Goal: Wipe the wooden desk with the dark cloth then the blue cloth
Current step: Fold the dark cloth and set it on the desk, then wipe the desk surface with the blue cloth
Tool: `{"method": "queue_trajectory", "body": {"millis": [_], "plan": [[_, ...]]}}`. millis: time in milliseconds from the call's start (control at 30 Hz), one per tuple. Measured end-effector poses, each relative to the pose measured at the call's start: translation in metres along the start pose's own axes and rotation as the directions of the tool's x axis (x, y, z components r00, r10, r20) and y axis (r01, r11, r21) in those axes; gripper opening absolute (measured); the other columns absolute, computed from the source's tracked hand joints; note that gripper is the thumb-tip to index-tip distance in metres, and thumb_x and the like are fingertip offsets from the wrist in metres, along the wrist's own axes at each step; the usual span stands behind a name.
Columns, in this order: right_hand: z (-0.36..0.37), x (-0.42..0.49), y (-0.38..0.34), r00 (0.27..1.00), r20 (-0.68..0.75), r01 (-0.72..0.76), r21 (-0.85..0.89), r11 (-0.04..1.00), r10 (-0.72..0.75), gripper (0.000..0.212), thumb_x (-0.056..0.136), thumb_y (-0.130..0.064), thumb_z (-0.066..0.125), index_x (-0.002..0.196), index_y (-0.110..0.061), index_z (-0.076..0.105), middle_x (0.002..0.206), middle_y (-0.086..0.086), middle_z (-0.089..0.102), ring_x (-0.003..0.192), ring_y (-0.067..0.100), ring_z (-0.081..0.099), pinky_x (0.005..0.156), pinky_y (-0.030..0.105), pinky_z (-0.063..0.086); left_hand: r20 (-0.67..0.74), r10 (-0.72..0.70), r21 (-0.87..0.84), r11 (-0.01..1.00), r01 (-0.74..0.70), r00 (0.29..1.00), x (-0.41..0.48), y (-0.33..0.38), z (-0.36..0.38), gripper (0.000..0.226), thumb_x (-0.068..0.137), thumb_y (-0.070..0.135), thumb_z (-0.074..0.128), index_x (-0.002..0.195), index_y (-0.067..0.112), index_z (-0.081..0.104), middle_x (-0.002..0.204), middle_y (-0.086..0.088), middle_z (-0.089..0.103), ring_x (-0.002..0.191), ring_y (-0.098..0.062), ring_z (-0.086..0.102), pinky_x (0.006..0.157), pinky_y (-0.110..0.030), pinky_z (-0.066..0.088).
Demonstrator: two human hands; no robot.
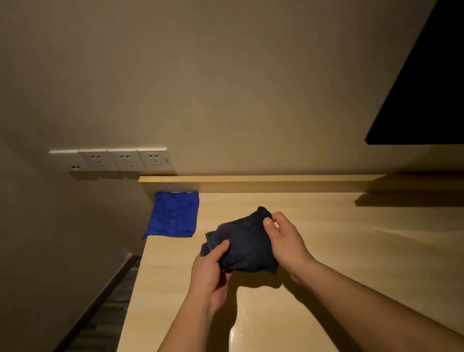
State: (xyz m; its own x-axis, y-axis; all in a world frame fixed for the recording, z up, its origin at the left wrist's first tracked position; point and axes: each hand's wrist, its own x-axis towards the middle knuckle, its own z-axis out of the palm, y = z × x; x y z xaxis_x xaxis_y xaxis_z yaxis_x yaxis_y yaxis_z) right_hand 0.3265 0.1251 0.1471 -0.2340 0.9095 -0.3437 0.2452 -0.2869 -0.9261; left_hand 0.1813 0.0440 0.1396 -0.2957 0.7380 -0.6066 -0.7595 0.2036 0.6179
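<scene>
The dark cloth [246, 244] is bunched up and held above the wooden desk [361, 261], between both hands. My left hand [210, 274] grips its lower left edge with the thumb on top. My right hand [286, 243] grips its right side, thumb pressed on the upper corner. The blue cloth [174, 213] lies flat at the desk's far left corner, against the raised back ledge, apart from both hands.
A row of white wall sockets [113, 160] sits above the desk's left end. A black screen [446, 72] hangs on the wall at the right, casting a shadow on the desk. Dark flooring [96, 324] shows past the desk's left edge.
</scene>
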Motion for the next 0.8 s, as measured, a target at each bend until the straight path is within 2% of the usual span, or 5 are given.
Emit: {"method": "queue_trajectory", "body": {"millis": [200, 333, 567, 700, 800], "plan": [[0.035, 0.085, -0.010, 0.997, -0.077, 0.012, -0.056, 0.998, -0.016, 0.027, 0.111, -0.038, 0.043, 0.129, -0.023, 0.056, 0.125, 0.004, 0.069, 0.114, 0.028, 0.066, 0.094, 0.045, 0.058, 0.073, 0.054, 0.409, 0.909, -0.079, 0.996, 0.082, 0.054, -0.007, 0.026, 0.102, 0.022, 0.069, 0.127, 0.013, 0.067, 0.120, -0.014, 0.078, 0.109, -0.029, 0.075, 0.084, -0.036, 0.061], [0.032, 0.097, 0.025, 0.951, -0.217, -0.293, -0.407, 0.865, 0.219, 0.063, 0.110, -0.040, 0.041, 0.163, -0.013, 0.020, 0.160, 0.013, 0.041, 0.143, 0.036, 0.044, 0.114, 0.042, 0.038, 0.013, 0.214, 0.952, 0.296, -0.077, 0.977, 0.135, 0.057, -0.071, 0.061, 0.094, 0.041, 0.078, 0.139, 0.004, 0.060, 0.128, -0.012, 0.066, 0.114, -0.032, 0.064, 0.096, -0.043, 0.053], [0.041, -0.034, 0.095, 0.915, -0.291, -0.398, -0.543, 0.740, 0.278, 0.053, 0.109, -0.039, 0.040, 0.157, -0.018, 0.035, 0.155, 0.007, 0.042, 0.138, 0.025, 0.047, 0.116, 0.033, 0.036, 0.282, 0.204, 0.925, -0.316, -0.210, 0.937, 0.116, 0.092, -0.143, 0.050, 0.101, 0.042, 0.064, 0.143, 0.018, 0.056, 0.148, -0.010, 0.055, 0.131, -0.028, 0.055, 0.108, -0.046, 0.047], [0.052, -0.106, 0.091, 0.886, -0.381, -0.444, -0.541, 0.715, 0.263, 0.055, 0.108, -0.042, 0.041, 0.158, -0.021, 0.034, 0.154, 0.004, 0.040, 0.137, 0.023, 0.046, 0.115, 0.034, 0.037, 0.349, 0.054, 0.804, -0.530, -0.269, 0.936, 0.119, 0.117, -0.115, 0.077, 0.102, 0.064, 0.048, 0.165, 0.027, 0.023, 0.173, -0.005, 0.022, 0.157, -0.023, 0.029, 0.125, -0.044, 0.030], [0.050, -0.149, 0.084, 0.861, -0.428, -0.491, -0.561, 0.667, 0.274, 0.056, 0.105, -0.043, 0.044, 0.155, -0.020, 0.037, 0.153, 0.007, 0.040, 0.135, 0.028, 0.046, 0.112, 0.040, 0.040, 0.457, -0.051, 0.733, -0.544, -0.409, 0.888, 0.114, 0.111, -0.094, 0.080, 0.105, 0.065, 0.035, 0.169, 0.025, 0.007, 0.177, -0.005, 0.003, 0.163, -0.021, 0.011, 0.130, -0.034, 0.019]]}}
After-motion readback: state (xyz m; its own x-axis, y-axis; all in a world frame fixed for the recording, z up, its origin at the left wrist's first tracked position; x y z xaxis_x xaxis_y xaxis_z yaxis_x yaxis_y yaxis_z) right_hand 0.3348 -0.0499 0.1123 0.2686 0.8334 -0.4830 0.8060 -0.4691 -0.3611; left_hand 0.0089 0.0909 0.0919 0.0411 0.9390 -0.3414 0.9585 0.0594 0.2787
